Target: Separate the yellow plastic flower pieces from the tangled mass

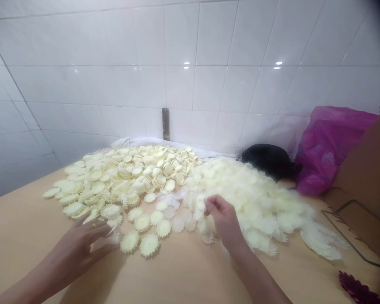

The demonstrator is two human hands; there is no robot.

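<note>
Discs [139, 169], pale yellow w/ toothed edges, are heaped on the left/back of the table [164, 283], a few loose ones btwn my hands. Sheer pcs [256, 202] are piled on the right, touching the heap. R hand [224, 223]: thumb & index pinched on a pale disc's edge, afaict. L hand [71, 245]: by the near-left discs, fingers spread, thumb apart; smth see-through in the gap, can't tell if I'm gripping it. Pink bag [324, 147] & black bundle [269, 159] back right.
</note>
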